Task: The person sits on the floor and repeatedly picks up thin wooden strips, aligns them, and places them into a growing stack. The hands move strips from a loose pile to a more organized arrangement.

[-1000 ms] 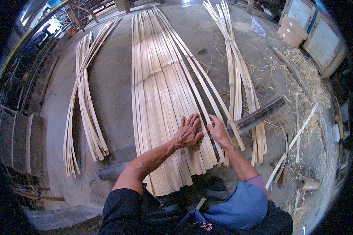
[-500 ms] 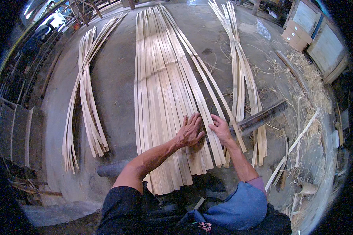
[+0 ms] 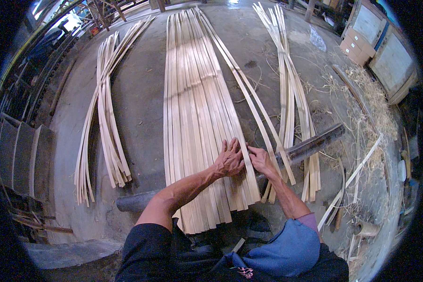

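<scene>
Long, flat, pale bamboo strips (image 3: 192, 108) lie side by side in a wide sheet running away from me. My left hand (image 3: 230, 159) rests flat on the sheet near its right edge, fingers spread. Beside it, my right hand (image 3: 263, 162) has its fingers curled and fingertips at the outer edge of the rightmost strip (image 3: 237, 124), which lies against its neighbours. Two loose strips (image 3: 249, 89) slant past on the right, their near part running behind my right hand and wrist. Under the sheet's near end passes a dark round pole (image 3: 315, 142), showing at both sides.
Crossed bundles of strips lie on the floor to the left (image 3: 105, 103) and right (image 3: 286, 84). Curly shavings (image 3: 376, 108) are heaped at the far right, near cardboard boxes (image 3: 357, 46) and a pale panel (image 3: 390, 56). A dark rack (image 3: 21, 155) stands at the left.
The rightmost strip has shifted left against the sheet, closing its gap. My right hand has moved slightly left with it; my left hand stays nearly in place.
</scene>
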Available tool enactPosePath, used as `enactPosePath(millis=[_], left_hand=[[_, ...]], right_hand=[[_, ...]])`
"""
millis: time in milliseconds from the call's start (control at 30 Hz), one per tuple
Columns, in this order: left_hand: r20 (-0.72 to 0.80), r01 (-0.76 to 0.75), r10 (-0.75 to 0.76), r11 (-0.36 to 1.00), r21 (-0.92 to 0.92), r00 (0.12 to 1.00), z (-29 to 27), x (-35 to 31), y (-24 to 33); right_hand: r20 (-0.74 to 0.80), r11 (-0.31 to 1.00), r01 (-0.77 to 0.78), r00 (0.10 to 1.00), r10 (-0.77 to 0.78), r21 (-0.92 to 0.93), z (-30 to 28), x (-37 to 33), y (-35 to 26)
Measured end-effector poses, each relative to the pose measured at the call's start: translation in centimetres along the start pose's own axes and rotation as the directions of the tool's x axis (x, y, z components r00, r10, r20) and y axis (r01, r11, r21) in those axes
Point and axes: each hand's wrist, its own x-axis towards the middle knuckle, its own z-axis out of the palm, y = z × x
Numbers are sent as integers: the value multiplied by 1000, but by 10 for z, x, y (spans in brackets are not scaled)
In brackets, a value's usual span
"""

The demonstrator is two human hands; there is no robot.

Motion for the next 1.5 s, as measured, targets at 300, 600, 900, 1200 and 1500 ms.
enactPosePath(millis=[300, 600, 900, 1200, 1500], left_hand=[[207, 22, -37, 997, 77, 978, -25, 8, 10], [120, 50, -51, 999, 8, 991, -22, 3, 13], [98, 50, -49, 999, 0, 994, -16, 0, 13], [152, 111, -104, 993, -42, 983, -16, 4, 9], [78, 150, -144, 986, -76, 986, -14, 4, 15]], right_hand=[[67, 945, -307, 951, 301, 110, -17, -5, -45], [-89, 971, -139, 988, 123, -197, -27, -8, -37], [9, 984, 16, 1000, -14, -177, -13, -4, -13], [-6, 979, 115, 993, -118, -167, -8, 2, -3], [-103, 995, 46, 993, -55, -88, -8, -3, -10]])
